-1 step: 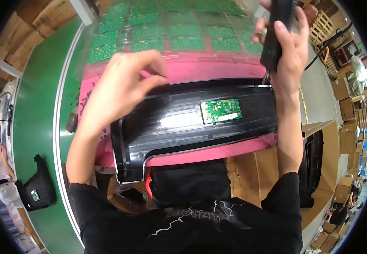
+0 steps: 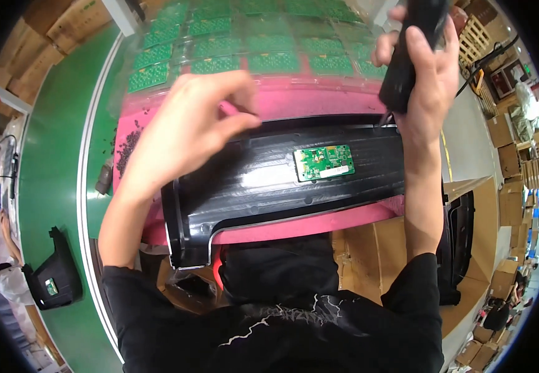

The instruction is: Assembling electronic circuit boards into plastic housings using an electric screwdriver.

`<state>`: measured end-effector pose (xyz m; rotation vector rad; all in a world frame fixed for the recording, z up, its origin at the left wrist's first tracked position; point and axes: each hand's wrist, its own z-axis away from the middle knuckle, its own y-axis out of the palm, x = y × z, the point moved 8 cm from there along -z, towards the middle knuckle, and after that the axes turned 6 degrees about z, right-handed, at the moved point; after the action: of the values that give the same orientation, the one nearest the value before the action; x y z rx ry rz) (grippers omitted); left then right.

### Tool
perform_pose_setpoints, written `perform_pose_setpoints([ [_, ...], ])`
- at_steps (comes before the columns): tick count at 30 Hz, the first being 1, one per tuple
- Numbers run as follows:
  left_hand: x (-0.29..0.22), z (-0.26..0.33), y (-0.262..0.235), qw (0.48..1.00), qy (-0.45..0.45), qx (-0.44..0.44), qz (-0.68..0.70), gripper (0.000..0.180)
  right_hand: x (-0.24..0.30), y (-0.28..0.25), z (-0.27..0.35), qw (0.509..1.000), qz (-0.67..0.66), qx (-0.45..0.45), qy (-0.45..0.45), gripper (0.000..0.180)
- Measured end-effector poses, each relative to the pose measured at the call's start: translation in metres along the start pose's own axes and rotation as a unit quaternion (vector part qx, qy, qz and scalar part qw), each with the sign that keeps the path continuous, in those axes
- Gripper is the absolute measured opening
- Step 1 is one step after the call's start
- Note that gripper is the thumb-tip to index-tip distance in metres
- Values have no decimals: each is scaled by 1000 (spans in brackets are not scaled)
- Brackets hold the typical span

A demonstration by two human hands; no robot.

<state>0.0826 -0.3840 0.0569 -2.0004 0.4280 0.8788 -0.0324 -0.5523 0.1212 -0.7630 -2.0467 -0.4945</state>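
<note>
A long black plastic panel (image 2: 238,186) lies across the pink-covered table (image 2: 288,231) in front of me. On its inner face, right of the middle, rests a green circuit board (image 2: 324,163) with a white strip. My left hand (image 2: 198,121) hovers over the panel's far left part, thumb and fingertips pinched together; whatever is between them is too small to make out. Above the panel's far right corner, my right hand (image 2: 432,78) grips a black electric screwdriver (image 2: 401,74), its thin bit pointing down.
Clear plastic trays of green circuit boards (image 2: 272,62) cover the table's far side. Small dark pieces (image 2: 128,149) lie scattered at its left edge. Another black panel (image 2: 58,283) with a board sits at far left. A cardboard box (image 2: 468,248) holding black parts stands at right.
My left hand has moved slightly to the right, still pinched. The right hand and the electric screwdriver have shifted a little and tilted more.
</note>
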Motion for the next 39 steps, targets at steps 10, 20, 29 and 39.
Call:
perform_pose_setpoints([
  [10,-9,-31,53,984,40,113,131,24,-13,-11,3,884,-436,168,10,45],
  [20,19,-44,81,919,-105,165,342,22,-40,-43,8,897,-429,100,14,37],
  [29,30,-51,95,906,-115,182,364,28,-51,-41,6,915,-379,130,44,37],
  [39,25,-45,98,946,23,235,224,16,-59,-32,5,896,-356,262,47,40],
])
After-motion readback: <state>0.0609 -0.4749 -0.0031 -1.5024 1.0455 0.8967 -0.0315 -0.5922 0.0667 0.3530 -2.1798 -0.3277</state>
